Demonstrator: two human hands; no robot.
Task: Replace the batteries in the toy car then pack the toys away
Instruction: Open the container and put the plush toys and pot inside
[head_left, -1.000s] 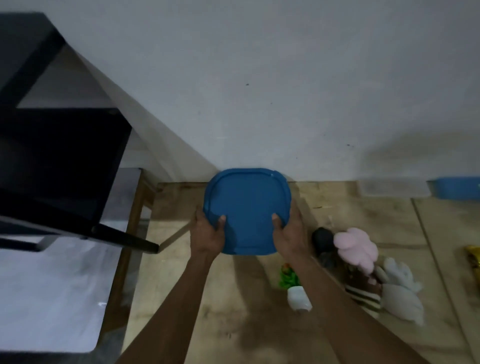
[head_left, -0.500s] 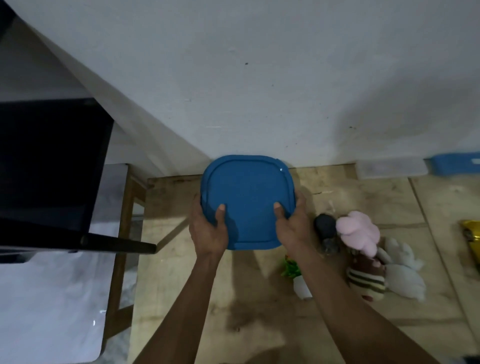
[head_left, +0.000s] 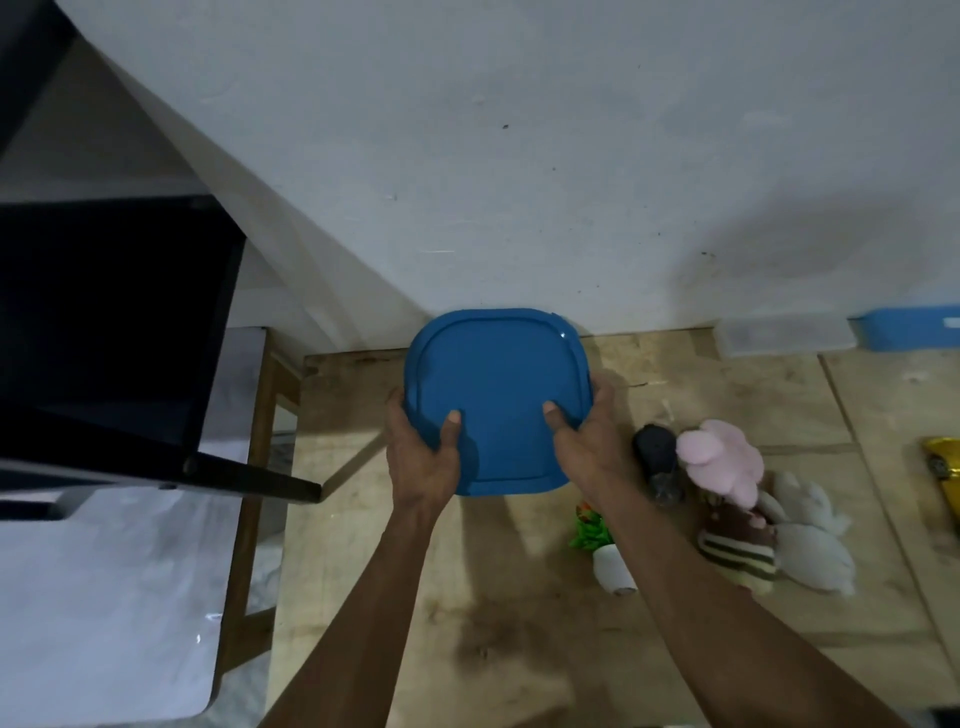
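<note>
A blue square box with a blue lid (head_left: 496, 384) stands on the wooden table against the white wall. My left hand (head_left: 423, 457) grips its left front corner, thumb on the lid. My right hand (head_left: 592, 441) grips its right front corner, thumb also on top. To the right lie soft toys: a pink plush (head_left: 719, 460), a dark grey one (head_left: 655, 452), a striped brown one (head_left: 737, 545) and a white one (head_left: 810, 540). A small green toy plant in a white pot (head_left: 605, 551) lies by my right forearm. A yellow toy car (head_left: 943, 465) shows at the right edge.
The wooden table (head_left: 395, 597) ends at its left edge, where a black frame (head_left: 114, 338) juts in. A clear lidded box (head_left: 784, 335) and a blue container (head_left: 906, 327) sit at the wall, far right.
The view shifted slightly; both hands keep the same hold on the blue box, which stays near the wall.
</note>
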